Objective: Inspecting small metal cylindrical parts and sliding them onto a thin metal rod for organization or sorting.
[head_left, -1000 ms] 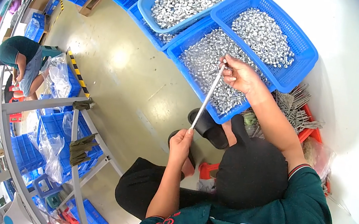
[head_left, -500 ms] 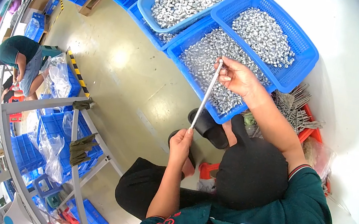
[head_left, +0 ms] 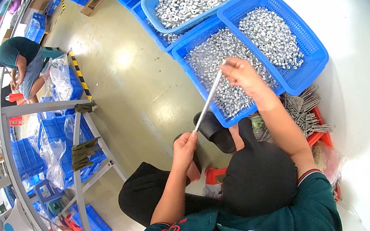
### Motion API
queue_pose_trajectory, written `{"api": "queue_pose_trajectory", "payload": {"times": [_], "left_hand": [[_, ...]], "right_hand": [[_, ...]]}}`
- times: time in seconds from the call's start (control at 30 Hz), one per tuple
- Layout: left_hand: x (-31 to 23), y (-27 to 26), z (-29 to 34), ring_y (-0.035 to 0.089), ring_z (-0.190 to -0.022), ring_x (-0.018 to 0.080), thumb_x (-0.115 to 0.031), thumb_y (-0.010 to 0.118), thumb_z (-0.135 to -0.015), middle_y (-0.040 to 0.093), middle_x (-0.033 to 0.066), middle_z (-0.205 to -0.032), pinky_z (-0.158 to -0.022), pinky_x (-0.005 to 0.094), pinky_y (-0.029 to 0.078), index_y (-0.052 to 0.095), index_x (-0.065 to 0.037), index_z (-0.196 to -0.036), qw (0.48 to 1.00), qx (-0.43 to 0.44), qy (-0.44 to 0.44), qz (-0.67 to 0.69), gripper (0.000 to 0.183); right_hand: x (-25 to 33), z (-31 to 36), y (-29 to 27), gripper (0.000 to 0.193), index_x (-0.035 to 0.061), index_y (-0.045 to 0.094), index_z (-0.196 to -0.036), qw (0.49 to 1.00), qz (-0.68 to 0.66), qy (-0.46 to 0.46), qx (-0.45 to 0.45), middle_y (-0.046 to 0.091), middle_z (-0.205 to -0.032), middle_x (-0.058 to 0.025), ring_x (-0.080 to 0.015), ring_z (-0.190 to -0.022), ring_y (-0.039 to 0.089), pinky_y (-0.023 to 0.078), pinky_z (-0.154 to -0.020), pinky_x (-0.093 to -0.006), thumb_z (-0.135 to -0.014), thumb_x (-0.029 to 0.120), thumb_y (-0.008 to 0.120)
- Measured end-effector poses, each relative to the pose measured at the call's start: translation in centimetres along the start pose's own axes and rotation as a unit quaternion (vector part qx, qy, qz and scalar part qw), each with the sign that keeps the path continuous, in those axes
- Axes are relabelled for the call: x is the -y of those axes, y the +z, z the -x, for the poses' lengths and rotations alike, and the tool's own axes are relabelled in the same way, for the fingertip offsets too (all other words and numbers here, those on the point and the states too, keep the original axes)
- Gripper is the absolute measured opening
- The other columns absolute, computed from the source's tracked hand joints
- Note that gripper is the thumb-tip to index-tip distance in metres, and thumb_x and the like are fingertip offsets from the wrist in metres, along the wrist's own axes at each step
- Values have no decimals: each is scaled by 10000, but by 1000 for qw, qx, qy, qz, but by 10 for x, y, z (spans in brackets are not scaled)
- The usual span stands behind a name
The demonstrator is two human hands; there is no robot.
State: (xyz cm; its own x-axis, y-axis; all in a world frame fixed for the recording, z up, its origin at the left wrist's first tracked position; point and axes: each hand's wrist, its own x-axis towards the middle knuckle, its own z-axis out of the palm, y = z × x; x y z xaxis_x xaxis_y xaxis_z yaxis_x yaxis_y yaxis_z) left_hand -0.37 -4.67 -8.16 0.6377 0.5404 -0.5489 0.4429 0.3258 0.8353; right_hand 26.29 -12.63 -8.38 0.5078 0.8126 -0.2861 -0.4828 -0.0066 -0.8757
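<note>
A thin, straight metal rod [head_left: 208, 101] slants across in front of me, its far end above a blue basket of small metal parts. My left hand [head_left: 184, 149] is closed round the rod's near end. At the far end, my right hand [head_left: 242, 77] has its fingers pinched together on the tip. Whether a small part sits between those fingers and the rod is hidden. Beneath my right hand is the blue basket [head_left: 184, 64], filled with small silvery nut-like pieces [head_left: 214, 48].
Another blue basket [head_left: 317, 54] of metal pieces overlaps it on the right; a lighter blue basket [head_left: 149, 7] stands behind. Bundled metal rods [head_left: 302, 115] lie in a red bin by my right forearm. A grey metal frame [head_left: 47, 108] stands left, near a seated co-worker [head_left: 17, 54].
My hands and the rod have shifted slightly left. My right fingers have changed position at the rod's far tip. Co-workers at the far left have moved a little.
</note>
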Motion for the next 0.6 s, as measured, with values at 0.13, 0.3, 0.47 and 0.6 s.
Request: {"api": "queue_pose_trajectory", "payload": {"times": [0.13, 0.3, 0.47, 0.6], "left_hand": [[-4, -1, -1, 289, -410, 24, -319, 503, -885, 359, -64, -506, -373, 187, 215, 470, -97, -637, 999, -14, -30, 21, 334], [4, -4, -5, 282, -396, 25, -321, 508, -882, 360, -66, -503, -365, 184, 205, 472, -98, -642, 999, -22, -26, 24, 330], [3, -4, -3, 293, -407, 26, -316, 524, -875, 368, -66, -507, -372, 186, 220, 473, -99, -636, 1000, -20, -13, 6, 327], [7, -6, -3, 301, -421, 25, -318, 525, -875, 369, -66, -513, -381, 186, 231, 476, -99, -634, 1000, -8, 3, -14, 328]], "right_hand": [[-4, 5, 7, 166, 15, 570, -927, 990, -122, 68, 29, 457, -648, 28, -46, -513, 383, 295, -431, -182, -855, 162, 544], [-14, -3, -15, 188, -11, 534, -1023, 976, -196, 87, -30, 587, -888, -82, -85, -638, 510, 415, -519, -199, -862, 79, 501], [-12, -4, -14, 166, 6, 547, -955, 967, -236, 89, -22, 565, -812, -63, -71, -583, 464, 367, -440, -173, -866, 144, 528], [-15, -7, -24, 217, 18, 554, -930, 950, -303, 78, 10, 528, -765, -27, -60, -556, 435, 325, -412, -163, -855, 221, 563]]}}
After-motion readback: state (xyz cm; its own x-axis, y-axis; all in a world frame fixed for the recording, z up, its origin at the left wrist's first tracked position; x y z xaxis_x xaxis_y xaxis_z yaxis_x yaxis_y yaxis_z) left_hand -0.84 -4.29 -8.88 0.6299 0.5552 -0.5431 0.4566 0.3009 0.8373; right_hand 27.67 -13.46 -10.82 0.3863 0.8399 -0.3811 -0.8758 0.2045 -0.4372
